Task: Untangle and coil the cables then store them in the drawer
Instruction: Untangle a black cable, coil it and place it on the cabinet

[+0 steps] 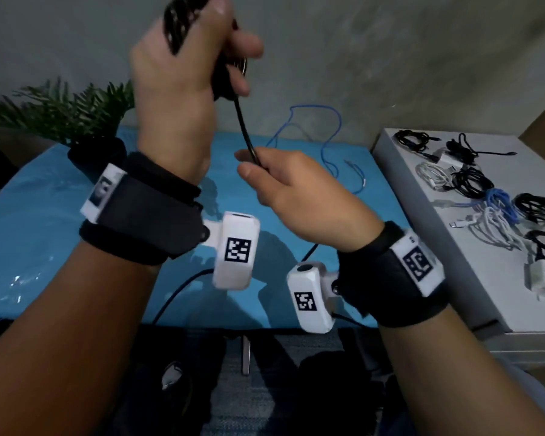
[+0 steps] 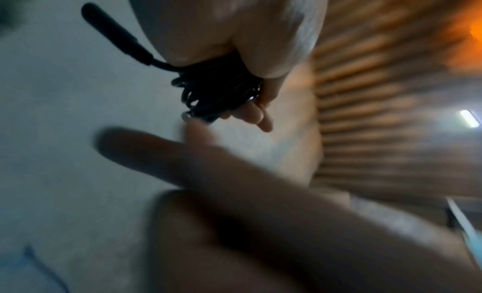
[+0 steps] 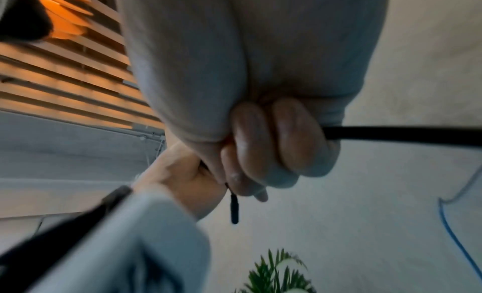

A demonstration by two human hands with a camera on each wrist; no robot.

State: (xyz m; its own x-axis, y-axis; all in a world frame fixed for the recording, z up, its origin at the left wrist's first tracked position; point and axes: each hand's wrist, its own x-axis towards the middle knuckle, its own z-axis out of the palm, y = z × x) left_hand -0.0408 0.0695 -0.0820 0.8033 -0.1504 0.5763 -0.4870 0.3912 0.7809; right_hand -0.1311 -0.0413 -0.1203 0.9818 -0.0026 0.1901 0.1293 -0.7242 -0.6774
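Running taut from the left hand (image 1: 183, 86), clamped round the black coil (image 1: 178, 23), the cable (image 1: 244, 124) descends toward five o'clock into the right hand's (image 1: 299, 196) closed pinch.

The blue table (image 1: 60, 221) lies open to the left and in front, under both raised hands. A loose blue cable (image 1: 331, 143) sprawls across its far right part, and a plant (image 1: 63, 114) stands at the far left corner. Coiled cables (image 1: 485, 196) crowd the white surface (image 1: 422, 215) at right
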